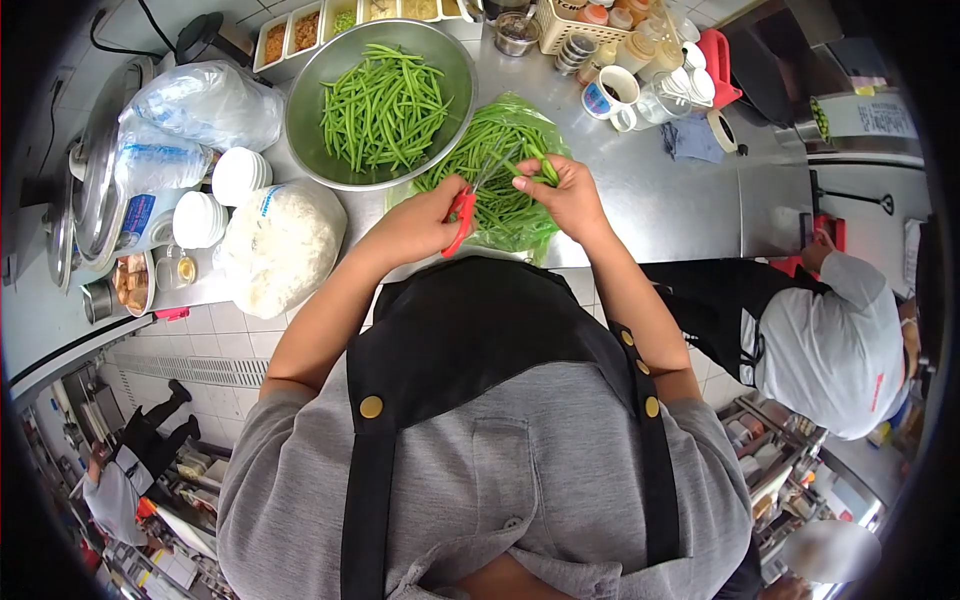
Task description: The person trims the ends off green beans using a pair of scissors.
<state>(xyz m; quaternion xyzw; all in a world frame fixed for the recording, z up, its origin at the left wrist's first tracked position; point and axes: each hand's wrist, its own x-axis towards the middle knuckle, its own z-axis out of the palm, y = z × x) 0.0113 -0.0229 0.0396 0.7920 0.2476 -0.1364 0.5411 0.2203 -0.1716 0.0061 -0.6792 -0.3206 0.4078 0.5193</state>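
Observation:
My left hand [428, 222] is closed round the red handles of a pair of scissors [462, 218]. Their metal blades angle up and to the right over a heap of green beans [490, 205] in a green plastic bag [540, 240]. In my right hand [570, 200], a few green beans [541, 170] are pinched between thumb and fingers, close to the blade tips. Just beyond the bag, to the left, stands a large metal bowl [298, 150] with many cut green beans [385, 108] in it.
Left of the bowl are a full white plastic bag [285, 245], stacked white tubs [200, 220] and wrapped packages [205, 105]. Cups and sauce bottles [640, 60] line the back right, near a blue cloth [692, 138]. A co-worker [830, 335] stands at the right; another person [115, 490] is lower left.

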